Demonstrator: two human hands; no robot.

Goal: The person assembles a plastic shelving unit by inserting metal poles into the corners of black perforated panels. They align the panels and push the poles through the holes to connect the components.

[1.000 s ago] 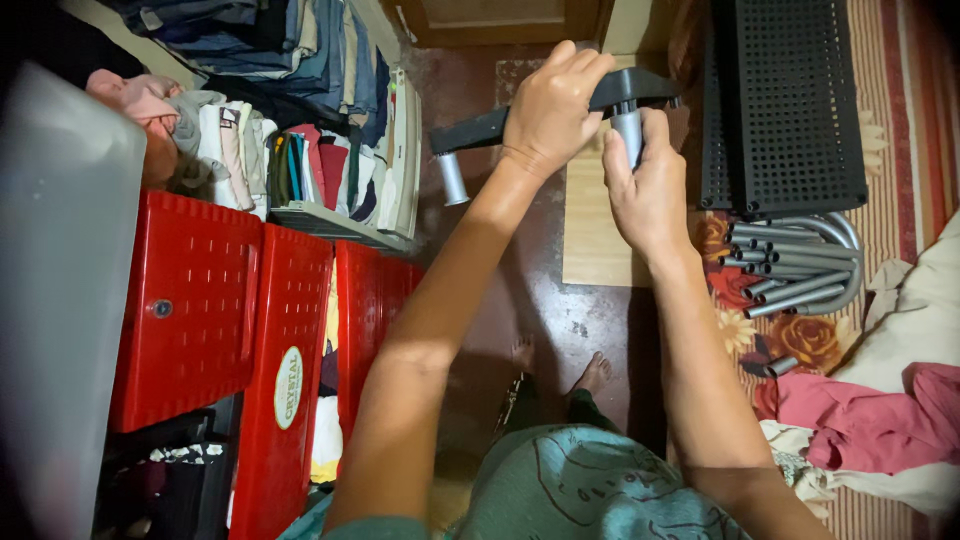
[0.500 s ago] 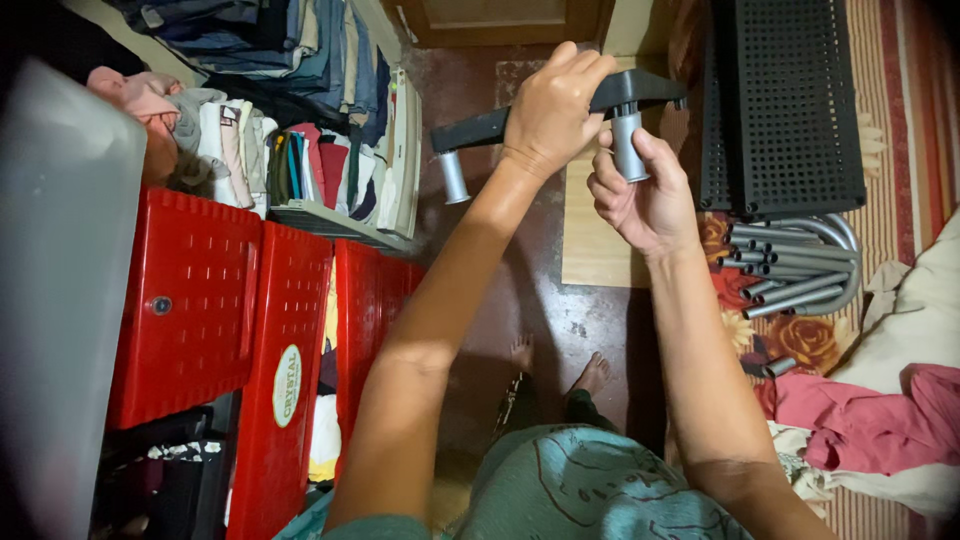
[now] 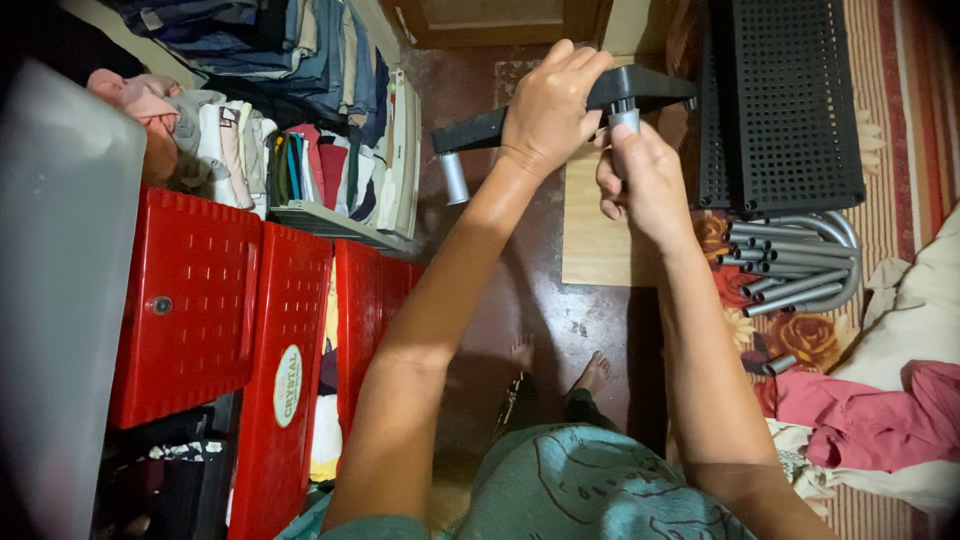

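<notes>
My left hand (image 3: 552, 108) grips the middle of a black plastic bar (image 3: 470, 130) held up in front of me. A short grey metal tube (image 3: 455, 178) hangs from the bar's left end. My right hand (image 3: 643, 180) is wrapped around a second grey tube (image 3: 625, 118) fitted under the bar's right end. Both arms are raised above my lap and bare feet (image 3: 560, 368).
Red perforated plastic drawers (image 3: 190, 310) stand at the left, under a shelf of folded clothes (image 3: 300, 150). Black perforated shelf panels (image 3: 790, 100) and a pile of grey tubes (image 3: 795, 265) lie on a patterned rug at the right. A wooden board (image 3: 600, 235) and pink cloth (image 3: 870, 420) lie nearby.
My right hand has slid lower along the right tube, away from the bar. The left hand and the bar have barely moved.
</notes>
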